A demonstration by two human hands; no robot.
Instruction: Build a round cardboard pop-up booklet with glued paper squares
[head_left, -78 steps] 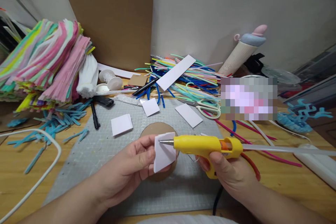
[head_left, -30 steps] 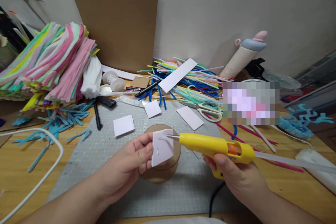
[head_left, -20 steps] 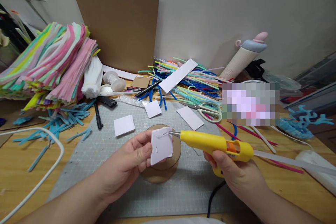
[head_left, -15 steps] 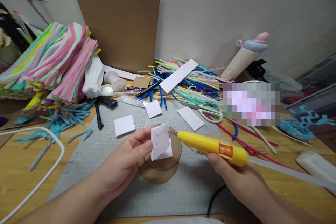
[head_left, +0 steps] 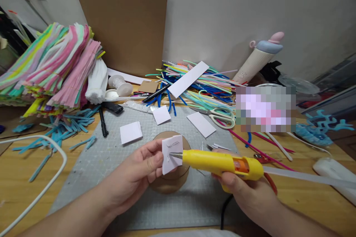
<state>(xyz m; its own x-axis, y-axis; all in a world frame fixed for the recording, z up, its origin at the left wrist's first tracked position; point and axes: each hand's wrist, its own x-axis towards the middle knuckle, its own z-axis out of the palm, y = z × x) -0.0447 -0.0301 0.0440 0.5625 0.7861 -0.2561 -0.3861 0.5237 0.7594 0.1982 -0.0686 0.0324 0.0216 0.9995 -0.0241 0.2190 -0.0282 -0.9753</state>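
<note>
My left hand (head_left: 147, 163) pinches a small white square piece (head_left: 175, 146) by its left edge, its face tilted toward me. Lines of glue run across that face. In my right hand (head_left: 241, 189) is a yellow glue gun (head_left: 214, 161), a clear glue stick (head_left: 303, 176) trailing from its back. The gun's metal nozzle points left and lies over the face of the square; whether it touches cannot be made out. Below them a round brown cardboard disc (head_left: 169, 188) rests on the grey cutting mat (head_left: 133, 213), partly hidden by the square and my left fingers.
White squares (head_left: 130, 132) and a white rectangle (head_left: 201, 124) lie on the mat near scissors (head_left: 222, 117). Bundled pipe cleaners (head_left: 55, 66) stand at left, loose ones (head_left: 217, 81) at the back. A cardboard sheet (head_left: 125, 26) leans on the wall. A white cable (head_left: 62, 155) loops at left.
The glue gun's nozzle has moved left and down across the white square, from its upper right edge to its middle. The square has turned more toward me and shifted slightly down.
</note>
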